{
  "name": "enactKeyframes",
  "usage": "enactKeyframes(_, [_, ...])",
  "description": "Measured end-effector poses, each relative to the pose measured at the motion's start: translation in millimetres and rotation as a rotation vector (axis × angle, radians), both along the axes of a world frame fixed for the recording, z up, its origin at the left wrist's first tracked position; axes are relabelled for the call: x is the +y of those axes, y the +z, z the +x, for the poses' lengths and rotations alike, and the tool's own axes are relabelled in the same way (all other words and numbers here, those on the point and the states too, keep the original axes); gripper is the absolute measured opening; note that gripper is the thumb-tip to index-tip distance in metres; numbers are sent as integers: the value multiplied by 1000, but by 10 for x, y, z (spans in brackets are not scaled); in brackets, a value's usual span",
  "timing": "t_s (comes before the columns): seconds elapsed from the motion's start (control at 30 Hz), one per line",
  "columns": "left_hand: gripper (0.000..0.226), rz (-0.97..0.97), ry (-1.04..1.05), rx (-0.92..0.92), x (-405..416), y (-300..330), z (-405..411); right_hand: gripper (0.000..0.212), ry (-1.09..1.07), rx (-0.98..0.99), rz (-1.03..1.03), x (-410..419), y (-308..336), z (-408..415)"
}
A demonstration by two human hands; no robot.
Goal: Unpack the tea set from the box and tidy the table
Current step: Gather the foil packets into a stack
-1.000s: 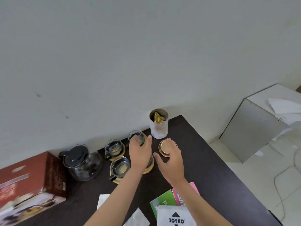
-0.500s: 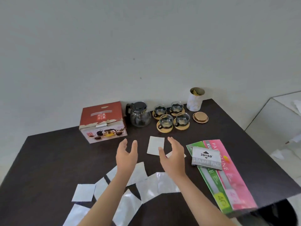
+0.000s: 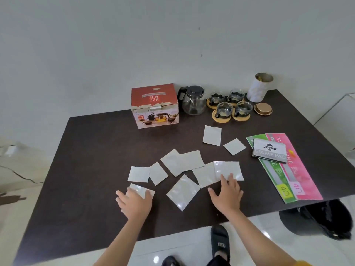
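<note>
Both hands lay flat, fingers spread: left hand [image 3: 134, 203] on a glossy square wrapper [image 3: 141, 190], right hand [image 3: 227, 194] on overlapping wrappers [image 3: 227, 169]. Beyond them on the dark worktop [image 3: 86, 169] stood the red cardboard box [image 3: 154, 105] and glass teapot [image 3: 193, 101].

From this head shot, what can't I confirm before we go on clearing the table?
- red box: flaps shut, inside hidden.
- plastic sleeve under the left hand: mostly covered by it.
- white canister: gold contents too small to identify.
- green and pink packs: print partly covered by the stamp pad.
</note>
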State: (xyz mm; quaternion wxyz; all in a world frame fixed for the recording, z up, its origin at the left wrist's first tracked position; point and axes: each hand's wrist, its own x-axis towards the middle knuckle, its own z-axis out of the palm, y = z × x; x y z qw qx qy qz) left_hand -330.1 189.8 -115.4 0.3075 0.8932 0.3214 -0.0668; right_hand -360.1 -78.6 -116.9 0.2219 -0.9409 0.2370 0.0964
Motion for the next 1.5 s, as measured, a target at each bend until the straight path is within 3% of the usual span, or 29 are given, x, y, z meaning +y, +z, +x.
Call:
enactKeyframes(0.23, [80, -80, -36, 99, -455, -61, -8, 66, 199, 116, 21, 343, -29, -8])
enactKeyframes(0.37, [76, -257, -147, -109, -890, 27, 86, 63, 398, 36, 106, 537, -14, 71])
enactKeyframes(0.43, [70, -274, -140, -186, -950, 56, 142, 60, 358, -64, 137, 407, 15, 208])
enactKeyframes(0.53, [64, -121, -88, -217, -780, 35, 324, 58, 218, -173, 87, -31, 58, 546])
enactKeyframes(0.7, [73, 23, 84, -51, -268, -93, 501, 68, 64, -7, -43, -906, 18, 1143])
enactKeyframes(0.83, [71, 33, -5, 39, -390, -174, 492, 70, 159, 121, -65, -1018, -118, 1251])
enactKeyframes(1.0, [72, -35, -163, 4, -1151, -184, 500, 63, 430, -17, -10, -460, -210, 930])
enactKeyframes(1.1, [67, -189, -181, -100, -1370, -152, 544, 68, 557, -114, 81, -330, -199, 866])
enactKeyframes(1.23, [75, -184, -86, -178, -1202, -72, 458, 64, 432, -202, 45, -507, -160, 1327])
enactKeyframes(1.37, [80, -113, -8, -151, -905, -87, 163, 70, 342, -74, -37, -735, -115, 1927])
enactKeyframes(1.5, [91, -77, -49, -56, -881, -180, -139, 69, 406, 58, -87, -733, -178, 1999])
